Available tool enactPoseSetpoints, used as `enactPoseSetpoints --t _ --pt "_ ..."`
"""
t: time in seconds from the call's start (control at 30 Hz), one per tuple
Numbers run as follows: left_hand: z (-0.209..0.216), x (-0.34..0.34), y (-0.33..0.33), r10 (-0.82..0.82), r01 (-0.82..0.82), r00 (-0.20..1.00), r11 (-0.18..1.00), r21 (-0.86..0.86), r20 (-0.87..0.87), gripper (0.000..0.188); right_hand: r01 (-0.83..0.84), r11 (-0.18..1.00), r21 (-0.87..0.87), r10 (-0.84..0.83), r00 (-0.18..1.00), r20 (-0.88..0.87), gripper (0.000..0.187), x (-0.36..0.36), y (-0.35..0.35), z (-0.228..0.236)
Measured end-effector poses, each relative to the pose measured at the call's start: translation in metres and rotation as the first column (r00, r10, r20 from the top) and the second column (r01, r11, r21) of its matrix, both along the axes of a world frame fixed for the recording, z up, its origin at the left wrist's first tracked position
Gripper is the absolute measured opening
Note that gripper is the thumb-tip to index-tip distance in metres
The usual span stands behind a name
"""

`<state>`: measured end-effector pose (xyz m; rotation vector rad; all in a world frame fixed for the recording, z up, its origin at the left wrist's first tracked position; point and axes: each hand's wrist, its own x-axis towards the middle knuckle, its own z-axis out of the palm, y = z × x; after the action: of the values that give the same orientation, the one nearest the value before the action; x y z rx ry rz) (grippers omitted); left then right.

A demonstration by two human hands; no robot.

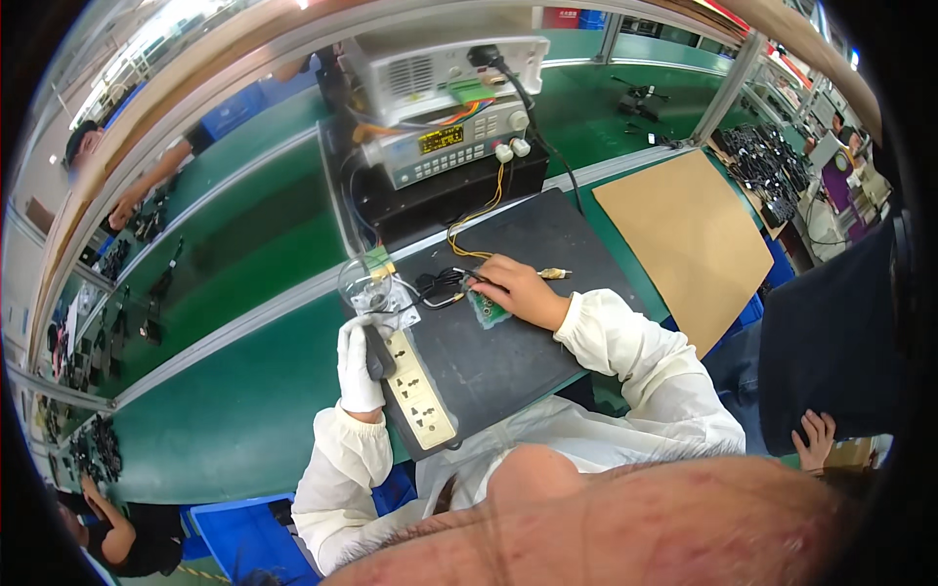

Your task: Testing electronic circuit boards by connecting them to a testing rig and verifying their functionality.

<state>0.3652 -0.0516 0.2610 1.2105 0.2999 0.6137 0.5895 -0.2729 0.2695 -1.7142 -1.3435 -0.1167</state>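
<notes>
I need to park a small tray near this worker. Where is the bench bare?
Bare: the dark mat between the power strip and the right hand, and the brown board. Crowded: around the green circuit board, cables and left hand.

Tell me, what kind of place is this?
Probably an electronics factory bench. The right hand presses a small green circuit board, a test instrument with wires stands behind it, and the gloved left hand holds a black plug.

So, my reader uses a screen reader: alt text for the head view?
A person's gloved left hand grips a dark plug at a beige power strip, while the bare right hand presses a small green circuit board on a black mat.
</notes>
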Motion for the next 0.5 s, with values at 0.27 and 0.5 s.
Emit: enactPoseSetpoints --t 0.27,0.5 --pt "0.019 -0.008 -0.010 0.037 -0.022 0.968 0.998 0.061 -0.249 0.043 -0.011 0.997 -0.076 0.006 0.998 -0.057 0.016 0.004 0.002 0.002" --pt "0.011 -0.007 -0.009 0.042 -0.037 0.976 0.999 0.028 -0.212 0.048 -0.003 0.996 -0.091 -0.003 0.998 -0.067 0.015 0.000 0.001 0.004"
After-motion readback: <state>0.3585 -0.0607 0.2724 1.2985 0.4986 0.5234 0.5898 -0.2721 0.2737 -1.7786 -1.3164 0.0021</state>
